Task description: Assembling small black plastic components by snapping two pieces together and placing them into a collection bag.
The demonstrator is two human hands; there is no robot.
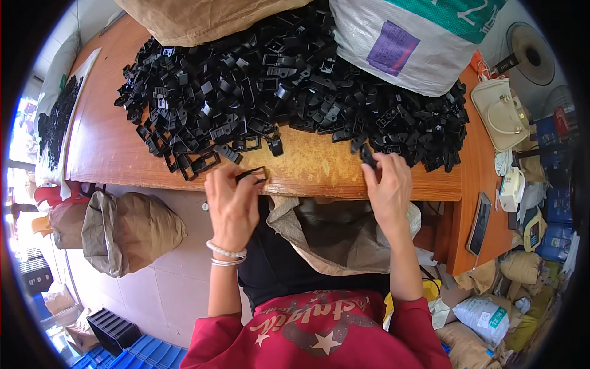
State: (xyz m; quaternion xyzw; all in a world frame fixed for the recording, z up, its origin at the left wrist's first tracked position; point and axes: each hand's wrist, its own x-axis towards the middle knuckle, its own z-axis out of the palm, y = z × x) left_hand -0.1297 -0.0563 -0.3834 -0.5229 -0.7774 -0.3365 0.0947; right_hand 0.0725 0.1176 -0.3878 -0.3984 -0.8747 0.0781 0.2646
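1. Counter point(313, 163): wood, orange-brown, front edge bowed by the lens; the bare strip before the person is worn to a mottled yellow.
2. On it, a broad heap of small black plastic parts point(233, 92), loose and overlapping, strays along the near fringe.
3. Behind the heap: a brown bag point(203, 21) at left; a white woven sack point(399, 37) with green band and purple patch at right.
4. Left hand point(232, 200), at the counter's front edge: narrow grip, thumb and fingers at a black rectangular frame point(251, 173) (how firmly, cannot tell).
5. Right hand point(390, 187), over the edge further right: grip narrow, a small black part point(367, 155) at thumb and forefinger, just beside the heap.
6. Below the edge, between the forearms, an open-mouthed sack point(332, 224), pale rim, dark inside.
7. Right-hand wing of the counter: cream handbag point(501, 117), dark phone point(479, 224); round fan point(530, 55) beyond.
8. Left: tall brown bag point(132, 234) on a tiled floor point(166, 270); black crate point(114, 329) and blue crates point(150, 353) lower down.
9. Lower right: packed sacks point(482, 320) crowded together.
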